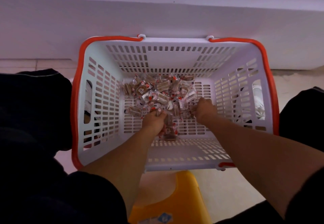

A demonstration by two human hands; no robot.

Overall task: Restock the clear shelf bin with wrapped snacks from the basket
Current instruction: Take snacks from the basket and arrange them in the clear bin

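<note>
A white slotted basket [105, 101] with orange handles stands on the floor between my knees. Several clear-wrapped brown snacks [157, 92] lie heaped on its bottom, toward the far side. Both my arms reach down into it. My left hand [154, 122] grips a bunch of wrapped snacks, with some sticking out below its fingers. My right hand [205, 108] is curled round more snacks at the right edge of the heap. The clear shelf bin is not in view.
A pale shelf base or wall [157, 17] runs across just behind the basket. A yellow stool [184, 197] shows below me, in front of the basket. My dark trouser legs [35, 109] flank the basket on both sides. Tiled floor [289, 80] lies to the right.
</note>
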